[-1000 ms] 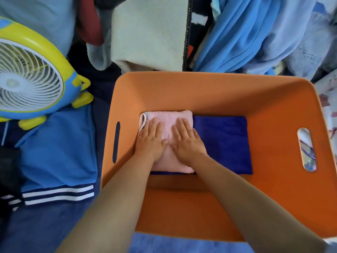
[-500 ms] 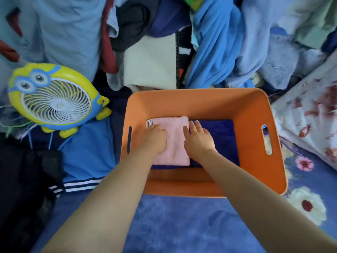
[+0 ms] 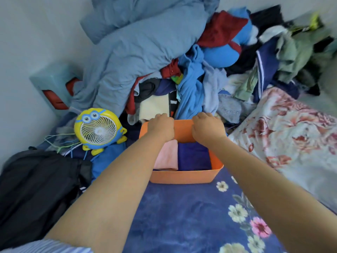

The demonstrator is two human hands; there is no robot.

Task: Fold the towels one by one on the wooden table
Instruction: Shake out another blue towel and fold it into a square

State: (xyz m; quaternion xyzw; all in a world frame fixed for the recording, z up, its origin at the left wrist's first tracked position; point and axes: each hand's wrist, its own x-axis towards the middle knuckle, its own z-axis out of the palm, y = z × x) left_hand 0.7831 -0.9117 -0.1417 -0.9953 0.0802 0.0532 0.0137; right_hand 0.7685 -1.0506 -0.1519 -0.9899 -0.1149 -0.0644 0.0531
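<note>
Towels are seen folded inside an orange basket (image 3: 182,177): a pink towel (image 3: 166,155) on the left, just beside a dark blue towel (image 3: 193,156) on the right. The basket is placed on a blue flowered blanket (image 3: 182,212). The far rim of the basket is gripped by both hands. The left hand (image 3: 160,126) is curled over the rim, and the right hand (image 3: 207,127) is curled over it too. A yellow fan (image 3: 98,128) is standing left of the basket.
</note>
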